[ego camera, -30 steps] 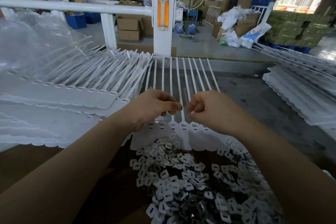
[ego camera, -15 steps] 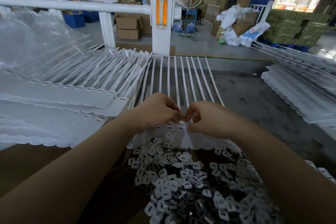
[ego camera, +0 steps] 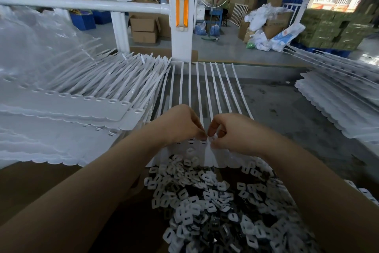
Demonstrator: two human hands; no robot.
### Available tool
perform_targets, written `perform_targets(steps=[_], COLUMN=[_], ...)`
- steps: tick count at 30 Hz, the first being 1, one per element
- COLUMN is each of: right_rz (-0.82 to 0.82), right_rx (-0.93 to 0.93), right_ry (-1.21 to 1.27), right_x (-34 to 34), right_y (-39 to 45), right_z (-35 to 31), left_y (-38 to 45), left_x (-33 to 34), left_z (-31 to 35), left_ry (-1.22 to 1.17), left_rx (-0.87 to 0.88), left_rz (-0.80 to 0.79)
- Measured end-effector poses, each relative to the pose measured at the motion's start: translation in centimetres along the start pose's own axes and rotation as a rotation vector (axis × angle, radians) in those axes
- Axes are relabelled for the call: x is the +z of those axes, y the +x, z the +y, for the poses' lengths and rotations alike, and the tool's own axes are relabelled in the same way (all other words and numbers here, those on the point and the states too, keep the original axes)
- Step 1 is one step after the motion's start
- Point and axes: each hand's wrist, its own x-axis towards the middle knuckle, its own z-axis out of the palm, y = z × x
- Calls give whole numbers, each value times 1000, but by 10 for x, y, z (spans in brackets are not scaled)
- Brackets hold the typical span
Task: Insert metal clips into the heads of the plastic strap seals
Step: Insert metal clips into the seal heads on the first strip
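Since 1 second ago both hands have closed together: left hand (ego camera: 180, 124) and right hand (ego camera: 235, 132) pinch fingertips at one head of the strap seals (ego camera: 202, 144), above the clip pile (ego camera: 215, 207). A clip is probably being seated, though hidden

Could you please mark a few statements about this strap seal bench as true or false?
1. Both hands meet at the heads of the middle sheet of strap seals. True.
2. The pile of metal clips lies beyond the white post. False: it lies nearest the camera, below the hands.
3. The left hand rests flat on the stack of seals at the left. False: its fingers are curled at the middle sheet's heads.
4. The right hand has its fingers curled at the heads. True.
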Motion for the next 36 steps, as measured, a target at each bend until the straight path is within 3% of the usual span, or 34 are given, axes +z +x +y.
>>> perform_targets(steps=[12,26,36], right_rz=[-8,8,-18], right_rx=[-6,-7,-14], right_ry=[27,22,37], right_x=[-1,-1,-2], right_y=[-1,-1,-1], right_z=[2,-1,-2], left_y=[-2,2,-1], left_x=[2,2,-2], left_z=[-4,-1,-9], left_ry=[138,39,6], left_rx=[163,15,65], left_rz=[15,16,10])
